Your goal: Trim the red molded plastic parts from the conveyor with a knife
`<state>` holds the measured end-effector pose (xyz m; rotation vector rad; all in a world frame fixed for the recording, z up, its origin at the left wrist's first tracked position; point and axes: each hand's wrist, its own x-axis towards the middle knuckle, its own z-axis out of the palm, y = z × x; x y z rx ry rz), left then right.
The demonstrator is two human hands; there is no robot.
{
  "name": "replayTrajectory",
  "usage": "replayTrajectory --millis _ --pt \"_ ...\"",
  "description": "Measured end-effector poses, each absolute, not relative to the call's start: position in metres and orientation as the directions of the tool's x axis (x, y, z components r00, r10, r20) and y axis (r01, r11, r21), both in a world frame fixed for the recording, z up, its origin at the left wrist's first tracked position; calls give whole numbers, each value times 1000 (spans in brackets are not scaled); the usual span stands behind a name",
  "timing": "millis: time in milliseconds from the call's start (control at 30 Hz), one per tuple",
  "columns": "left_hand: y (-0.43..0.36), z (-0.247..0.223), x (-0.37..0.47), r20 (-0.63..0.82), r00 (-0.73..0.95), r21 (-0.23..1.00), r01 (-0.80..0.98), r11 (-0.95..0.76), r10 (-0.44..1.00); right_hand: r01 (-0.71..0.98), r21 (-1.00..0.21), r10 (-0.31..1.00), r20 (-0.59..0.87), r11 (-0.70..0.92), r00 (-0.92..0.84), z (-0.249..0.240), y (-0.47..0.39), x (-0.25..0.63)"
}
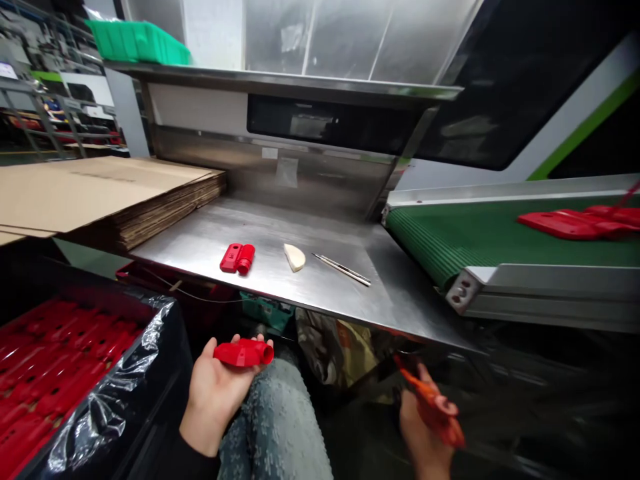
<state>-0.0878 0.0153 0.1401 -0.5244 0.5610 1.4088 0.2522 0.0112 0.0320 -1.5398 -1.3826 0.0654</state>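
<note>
L hand (217,393) was palm up, curled loosely under red plastic part (240,353), R hand (420,427) was gripping orange-red item (433,403), blurred, both hands were in front of metal table (270,220), w/ 2nd red piece (237,259) lying there, nr cream-coloured half-round block (295,257), box (150,373) of red parts stood at L.

You've got a bright-green plastic bin (137,44) on the long flat steel shelf (300,81), upper L of frame. Mid-L, you'll see a thick stack of flat tan cardboard (95,190). Upper R: big glossy black panel (487,100) w/ slanted lime-green stripe (583,133) nearby. Lower ctr, teal plastic crate (267,311), partly hidden.
</note>
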Motion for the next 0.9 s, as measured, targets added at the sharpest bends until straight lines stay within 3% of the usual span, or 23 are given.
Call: replayTrajectory --millis 100,200,267,400,700,800,900 --pt "21 134 -90 -671 106 -20 -992 124 734 775 -473 768 640 420 -25 39 -26 238" --pt "26 131 -91 -694 131 -16 -986 166 708 713 -340 747 541 614 -385 53 -46 220" --pt "29 132 -91 -705 146 -11 -981 195 694 677 -301 727 449 671 -520 67 -50 209" --pt "29 137 -91 -712 152 3 -976 219 686 732 -280 775 357 622 -522 91 -48 195" --pt "23 140 -90 -682 118 87 -967 241 722 769 -250 793 364 588 -488 97 -47 175" --pt "21 141 -89 -631 93 168 -953 254 770 786 -244 802 379 568 -462 96 -49 175" --pt "17 143 -87 -467 28 323 -925 200 884 811 -220 810 394 542 -434 94 -50 184"
